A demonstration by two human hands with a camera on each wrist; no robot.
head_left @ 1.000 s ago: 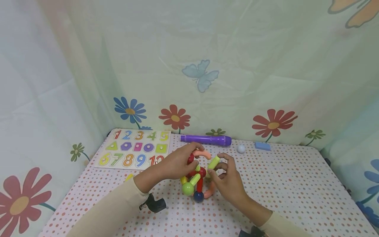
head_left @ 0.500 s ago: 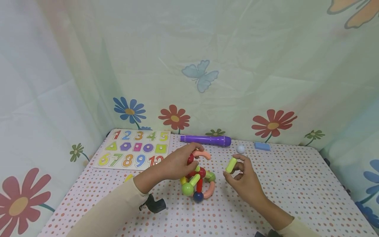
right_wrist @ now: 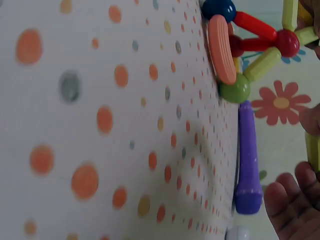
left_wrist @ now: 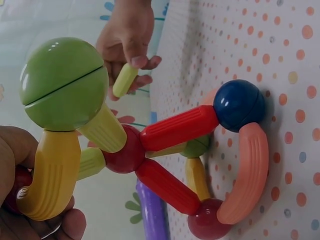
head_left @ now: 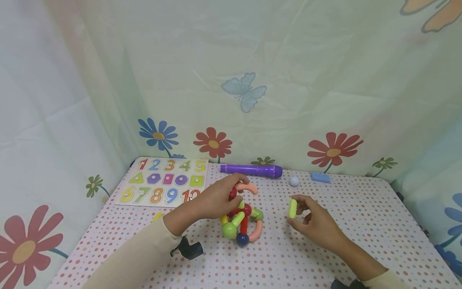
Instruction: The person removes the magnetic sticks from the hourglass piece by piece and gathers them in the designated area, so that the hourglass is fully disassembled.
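A ball-and-stick building toy (head_left: 244, 225) stands on the table, joined from coloured balls and straight and curved rods. My left hand (head_left: 218, 197) grips it at the top, fingers around a red ball (left_wrist: 17, 190) that they partly hide. The left wrist view shows its green ball (left_wrist: 64, 84), blue ball (left_wrist: 239, 105), red rods and a curved salmon rod (left_wrist: 245, 175). To the right, apart from the toy, my right hand (head_left: 317, 222) pinches a short yellow-green rod (head_left: 292, 208) between thumb and fingers, above the table.
A number puzzle board (head_left: 162, 182) lies at the back left, with a yellow piece (head_left: 157, 216) near its front edge. Along the back are a purple toy microphone (head_left: 250, 171), a white ball (head_left: 294, 181) and a blue block (head_left: 321, 178). A flowered curtain (head_left: 288, 100) stands behind.
My right hand has moved right, away from the toy, with the yellow-green rod, which has turned more upright. A green ball on the toy's right side has come into view. My left hand has stayed put.
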